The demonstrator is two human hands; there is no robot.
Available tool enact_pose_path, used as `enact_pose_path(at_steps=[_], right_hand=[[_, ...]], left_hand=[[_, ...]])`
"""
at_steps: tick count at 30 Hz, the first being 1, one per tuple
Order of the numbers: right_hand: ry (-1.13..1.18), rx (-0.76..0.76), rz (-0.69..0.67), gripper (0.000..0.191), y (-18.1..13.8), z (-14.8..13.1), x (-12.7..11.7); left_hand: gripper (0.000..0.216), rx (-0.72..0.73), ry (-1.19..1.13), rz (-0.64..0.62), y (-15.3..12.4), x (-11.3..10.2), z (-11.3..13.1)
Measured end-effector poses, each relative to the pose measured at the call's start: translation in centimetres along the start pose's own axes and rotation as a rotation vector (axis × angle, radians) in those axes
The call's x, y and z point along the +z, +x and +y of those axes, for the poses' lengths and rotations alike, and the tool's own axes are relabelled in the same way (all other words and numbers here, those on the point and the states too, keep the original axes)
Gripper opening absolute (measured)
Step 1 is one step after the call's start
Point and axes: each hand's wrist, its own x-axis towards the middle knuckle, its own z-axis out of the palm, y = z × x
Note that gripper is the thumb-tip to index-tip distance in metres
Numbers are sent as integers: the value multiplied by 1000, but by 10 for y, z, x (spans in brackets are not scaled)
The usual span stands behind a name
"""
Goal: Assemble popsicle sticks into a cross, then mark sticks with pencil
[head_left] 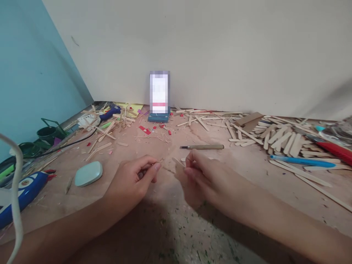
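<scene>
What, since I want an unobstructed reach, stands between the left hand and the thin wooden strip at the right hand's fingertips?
Nothing visible: between the left hand and the thin wooden strip at the right hand, only tabletop shows.

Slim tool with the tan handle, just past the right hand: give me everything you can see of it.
The slim tool has a long, straight tan-brown handle that looks like wood, and a thin, dark, metal-looking shaft at its left end; the tip's exact shape is too small to tell. It lies flat on the tabletop, nearly level across the picture, tip pointing left, just beyond the right hand. Neither hand holds it; only the tabletop visibly supports it.
</scene>
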Motion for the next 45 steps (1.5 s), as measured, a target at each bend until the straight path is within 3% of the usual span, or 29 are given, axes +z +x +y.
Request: enact_pose_path(at_steps=[4, 7, 10, 19, 24, 28, 31, 34, 45], right_hand=[[354, 85, -156, 30, 0, -9, 9], [461, 141, -167, 39, 2, -13, 13], [516, 162, -182, 37, 4, -13, 15], [587, 135, -176, 32, 2, -16, 19], [488, 46, -18, 41, 2, -19, 22], [543, 45, -27, 34, 2, -20, 31], [533, 19, 76, 29, 2, -22, 40], [524, 1, 152, 36, 2, -26, 48], [484, 32, 112, 33, 11, -27, 35]], left_hand=[[25, 27, 16, 12, -1, 0, 1], [22, 51, 44, 27, -1, 0, 2], [20, 76, 77, 39, -1, 1, 2], [19, 202, 257, 74, -5, 3, -1], [21, 271, 327, 78, -6, 4, -2], [27, 324, 361, 74, -7, 5, 1], [28, 331, 370, 79, -10, 4, 4], [28, 323, 376, 83, -12, 3, 5], [28, 395, 409, 96, -12, 3, 2]])
